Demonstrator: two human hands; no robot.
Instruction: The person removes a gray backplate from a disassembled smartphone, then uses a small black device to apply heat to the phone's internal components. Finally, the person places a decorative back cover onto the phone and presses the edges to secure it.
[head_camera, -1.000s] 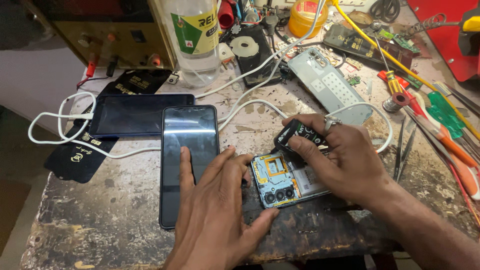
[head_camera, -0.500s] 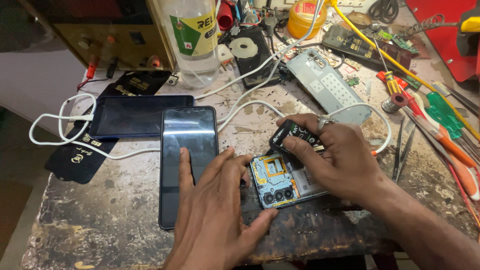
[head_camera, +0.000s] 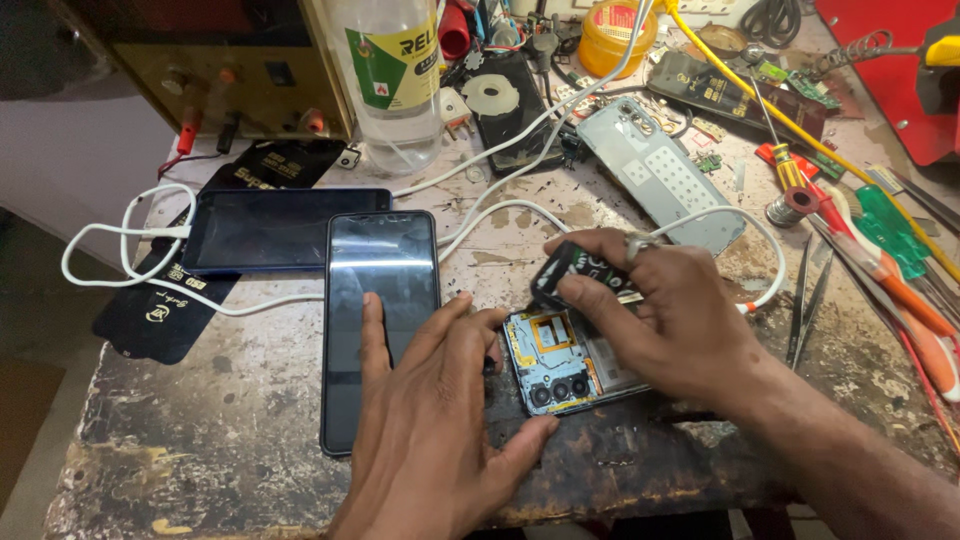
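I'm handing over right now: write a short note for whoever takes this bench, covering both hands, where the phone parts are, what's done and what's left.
Left hand: lies flat, fingers on the black intact smartphone and thumb at the near edge of the opened phone with exposed blue-grey internals, steadying it.
Right hand: pinches a small black plastic part over the opened phone's far end.
Grey removed back cover lies further back; metal tweezers lie on the right.
Done: back cover off.
Left: the internals stay uncovered; whether the black part is going on or coming off is unclear.
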